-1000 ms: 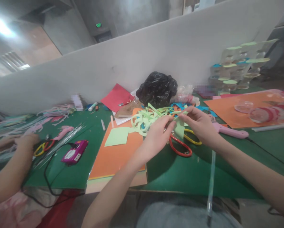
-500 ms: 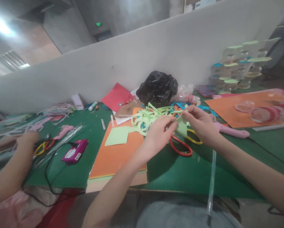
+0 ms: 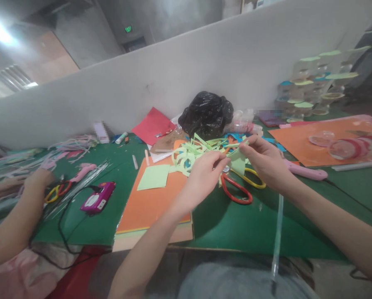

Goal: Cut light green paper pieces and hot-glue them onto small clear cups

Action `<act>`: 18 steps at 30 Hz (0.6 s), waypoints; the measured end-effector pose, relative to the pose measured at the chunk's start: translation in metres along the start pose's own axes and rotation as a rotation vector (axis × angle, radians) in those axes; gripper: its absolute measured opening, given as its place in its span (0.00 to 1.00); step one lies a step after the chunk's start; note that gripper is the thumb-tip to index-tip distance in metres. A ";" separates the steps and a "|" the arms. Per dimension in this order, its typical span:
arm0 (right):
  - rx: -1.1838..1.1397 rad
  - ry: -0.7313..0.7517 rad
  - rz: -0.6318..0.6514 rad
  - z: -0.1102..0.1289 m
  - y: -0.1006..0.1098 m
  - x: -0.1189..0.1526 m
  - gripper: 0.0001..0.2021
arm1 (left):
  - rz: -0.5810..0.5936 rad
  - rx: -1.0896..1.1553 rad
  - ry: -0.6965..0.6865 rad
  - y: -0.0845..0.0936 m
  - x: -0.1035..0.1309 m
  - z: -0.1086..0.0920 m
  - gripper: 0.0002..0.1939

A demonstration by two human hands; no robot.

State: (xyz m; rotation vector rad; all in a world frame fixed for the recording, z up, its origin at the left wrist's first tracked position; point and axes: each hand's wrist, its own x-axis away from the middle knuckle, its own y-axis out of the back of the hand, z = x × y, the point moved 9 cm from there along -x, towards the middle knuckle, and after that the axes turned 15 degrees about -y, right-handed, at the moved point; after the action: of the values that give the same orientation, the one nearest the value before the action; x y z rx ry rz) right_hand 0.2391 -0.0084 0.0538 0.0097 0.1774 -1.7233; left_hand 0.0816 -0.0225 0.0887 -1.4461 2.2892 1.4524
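A small piece of light green paper [image 3: 238,162] is held up between my two hands above the table. My right hand [image 3: 265,162] pinches its upper right corner between thumb and fingers. The fingertips of my left hand [image 3: 204,176] are closed at its left edge. Just below lies a pair of scissors with one red handle [image 3: 236,192] and one yellow handle; their blades are mostly hidden. Behind my left hand is a heap of green paper strips [image 3: 184,154]. A stack of green paper squares [image 3: 154,177] rests on orange sheets [image 3: 155,207] to the left.
A black plastic bag [image 3: 206,114] sits against the partition. At right lie a pink glue gun [image 3: 307,170], an orange sheet [image 3: 293,143] and a plastic bottle [image 3: 354,147]. On the left, a purple device [image 3: 99,197] with a black cable lies near a co-worker's arm [image 3: 20,211].
My left hand has shifted slightly left and its fingers cover less of the green paper. My right hand keeps its pinch. The co-worker's hands moved a little.
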 end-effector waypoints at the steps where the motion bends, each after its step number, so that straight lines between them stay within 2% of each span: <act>1: -0.009 -0.005 0.001 -0.001 0.000 0.000 0.18 | 0.001 0.001 0.000 0.000 0.000 0.000 0.12; 7: 0.014 -0.020 -0.020 -0.001 0.000 0.000 0.19 | 0.042 0.009 0.012 -0.004 0.000 0.000 0.12; 13: 0.109 -0.031 -0.090 -0.004 0.002 0.001 0.23 | 0.060 -0.081 0.047 -0.003 0.002 -0.001 0.14; 18: 0.112 -0.014 -0.094 -0.005 0.001 0.002 0.23 | 0.088 -0.045 0.076 -0.005 0.003 0.000 0.13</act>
State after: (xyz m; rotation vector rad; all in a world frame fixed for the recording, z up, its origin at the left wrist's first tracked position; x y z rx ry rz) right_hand 0.2398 -0.0098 0.0484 0.0727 0.0719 -1.8244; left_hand 0.0832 -0.0250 0.0837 -1.4546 2.4096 1.5062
